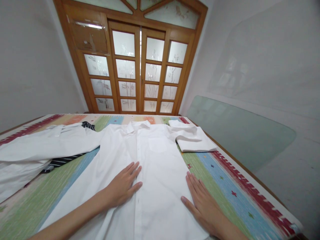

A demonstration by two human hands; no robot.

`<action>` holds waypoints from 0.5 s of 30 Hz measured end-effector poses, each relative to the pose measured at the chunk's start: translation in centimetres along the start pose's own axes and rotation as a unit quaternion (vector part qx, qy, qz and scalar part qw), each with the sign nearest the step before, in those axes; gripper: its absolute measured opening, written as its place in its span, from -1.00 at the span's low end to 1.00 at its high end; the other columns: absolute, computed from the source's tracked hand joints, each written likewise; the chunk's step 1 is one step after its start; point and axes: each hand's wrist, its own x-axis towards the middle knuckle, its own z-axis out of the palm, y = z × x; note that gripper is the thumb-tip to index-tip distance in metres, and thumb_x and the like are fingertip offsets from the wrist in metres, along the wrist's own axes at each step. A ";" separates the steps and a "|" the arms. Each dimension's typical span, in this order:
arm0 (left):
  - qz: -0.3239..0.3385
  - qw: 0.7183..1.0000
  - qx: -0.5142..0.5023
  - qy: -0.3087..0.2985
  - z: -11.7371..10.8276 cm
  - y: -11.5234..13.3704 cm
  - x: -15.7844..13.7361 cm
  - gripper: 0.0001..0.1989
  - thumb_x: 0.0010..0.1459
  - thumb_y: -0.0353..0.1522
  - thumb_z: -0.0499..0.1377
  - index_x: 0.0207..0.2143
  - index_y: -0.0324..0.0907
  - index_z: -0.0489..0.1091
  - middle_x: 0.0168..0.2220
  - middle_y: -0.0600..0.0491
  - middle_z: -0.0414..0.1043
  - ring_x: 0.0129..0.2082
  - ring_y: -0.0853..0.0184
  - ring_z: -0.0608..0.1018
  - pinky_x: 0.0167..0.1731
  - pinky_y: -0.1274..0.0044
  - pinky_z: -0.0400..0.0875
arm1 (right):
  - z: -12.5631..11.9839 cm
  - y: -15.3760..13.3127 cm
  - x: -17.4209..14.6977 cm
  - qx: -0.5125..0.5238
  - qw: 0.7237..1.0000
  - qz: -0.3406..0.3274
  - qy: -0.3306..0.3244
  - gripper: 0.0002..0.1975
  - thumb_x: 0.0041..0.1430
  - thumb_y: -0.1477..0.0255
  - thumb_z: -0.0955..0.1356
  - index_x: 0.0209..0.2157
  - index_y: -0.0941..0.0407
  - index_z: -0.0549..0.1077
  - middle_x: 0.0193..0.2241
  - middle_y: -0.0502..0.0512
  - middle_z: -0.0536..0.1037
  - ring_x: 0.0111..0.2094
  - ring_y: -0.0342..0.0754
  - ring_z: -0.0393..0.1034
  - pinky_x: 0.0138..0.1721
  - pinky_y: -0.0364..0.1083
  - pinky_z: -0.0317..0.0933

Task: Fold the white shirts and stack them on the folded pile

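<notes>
I have the white shirt (pixel 161 173) laid front up on the desk, in the middle of my head view, its long axis running away from me. The collar (pixel 140 125) points toward the wooden doors (pixel 140 66), and the button placket (pixel 137 146) follows that same line; a chest pocket (pixel 155 144) sits to the right of it.

My left hand (pixel 125 186) lies flat on the shirt, fingertips at the placket, thumb held away from the fingers. My right hand (pixel 203 205) is flat too, fingers together and thumb out, across the shirt's right edge.

On the brown panel (pixel 91 38) in the doors I get a pale mark, too small to read.

Beside the right shoulder lies folded white cloth (pixel 192 141). More white cloth (pixel 37 143) spreads left, over black-and-white striped fabric (pixel 67 160); whether either white piece is a sleeve, I cannot tell. The coloured cover (pixel 222 181) shows around them, and a greenish glass sheet (pixel 240 130) stands by the right wall.
</notes>
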 end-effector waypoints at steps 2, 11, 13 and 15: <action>0.003 1.000 -0.005 0.010 -0.5 0.0 0.3 -0.43 0.30 -0.08 -0.07 0.22 -0.21 0.24 0.29 -0.14 0.15 0.29 0.11 0.21 0.24 0.27 0.11 | -0.6 -0.2 0.7 -0.029 0.999 -0.012 0.025 -0.28 0.29 0.04 0.19 0.28 0.27 0.15 0.28 0.39 0.17 0.29 0.25 0.03 0.24 0.24 0.01; -0.016 0.994 0.001 0.105 -2.1 -2.7 1.7 -0.69 0.20 -0.31 0.02 -0.03 -0.16 0.34 -0.05 -0.09 0.45 -0.01 0.16 0.45 0.03 0.31 0.35 | -5.2 -4.0 8.5 0.049 0.992 -0.117 -0.005 -0.70 0.28 0.30 0.26 -0.08 0.13 0.52 0.05 0.24 0.49 0.14 0.15 0.30 0.26 0.20 -0.02; -0.032 0.992 0.021 0.118 -2.3 -4.1 2.2 -0.68 0.18 -0.32 0.02 -0.02 -0.18 0.33 -0.02 -0.11 0.43 0.01 0.15 0.44 0.04 0.30 0.34 | -5.1 -5.1 10.9 0.075 0.984 -0.156 -0.049 -0.61 0.26 0.28 0.29 0.04 0.15 0.46 0.15 0.27 0.39 0.20 0.15 0.23 0.26 0.17 -0.01; -0.054 0.986 0.050 0.151 -2.5 -5.6 2.6 -0.65 0.17 -0.32 0.01 -0.01 -0.21 0.31 0.02 -0.15 0.40 0.03 0.13 0.42 0.06 0.29 0.33 | -4.5 -6.0 13.5 0.094 0.978 -0.167 -0.080 -0.55 0.24 0.28 0.30 0.10 0.19 0.40 0.16 0.33 0.37 0.19 0.16 0.25 0.26 0.19 -0.03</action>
